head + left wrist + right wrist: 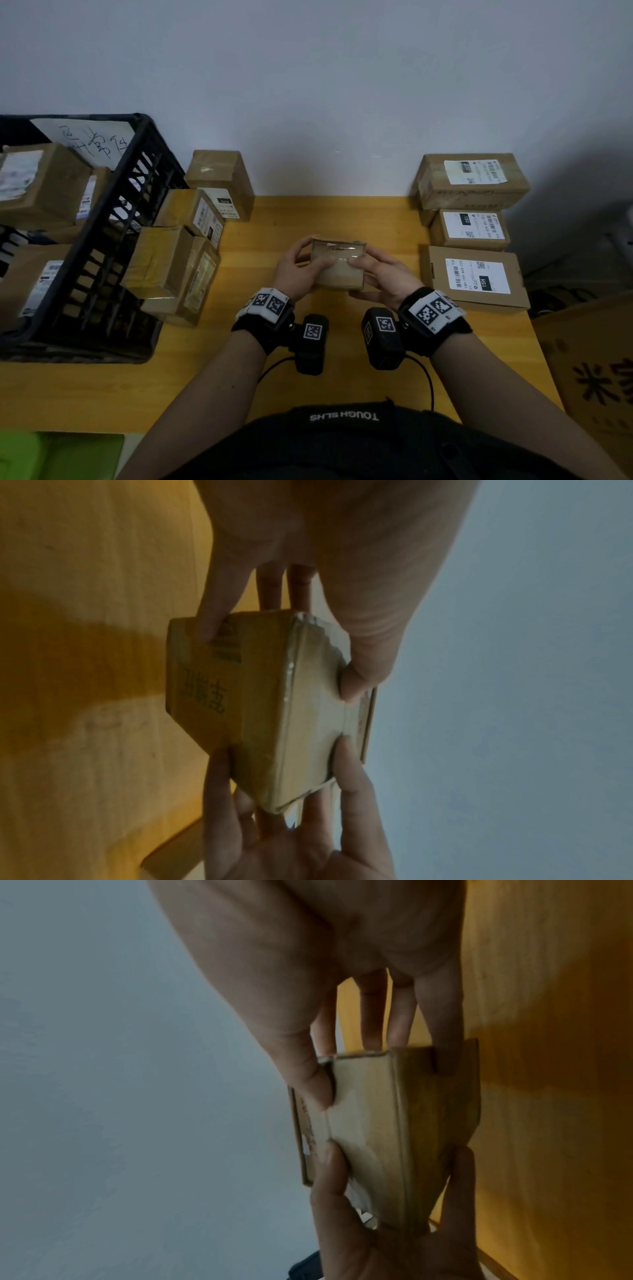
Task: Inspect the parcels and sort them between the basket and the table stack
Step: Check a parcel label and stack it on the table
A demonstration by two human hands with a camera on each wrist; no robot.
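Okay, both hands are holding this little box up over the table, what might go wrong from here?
1. The box is pinched only by the fingertips of the left hand and right hand, so turning it may let it slip onto the table.
2. Its taped face looks dented, so squeezing harder may crush it further.

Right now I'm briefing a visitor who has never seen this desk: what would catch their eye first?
First, the small taped cardboard parcel gripped between the left hand and right hand above the middle of the yellow wooden table. Next, the black plastic slatted basket on the left, holding brown boxes. Then the white-labelled cardboard boxes against the right edge.
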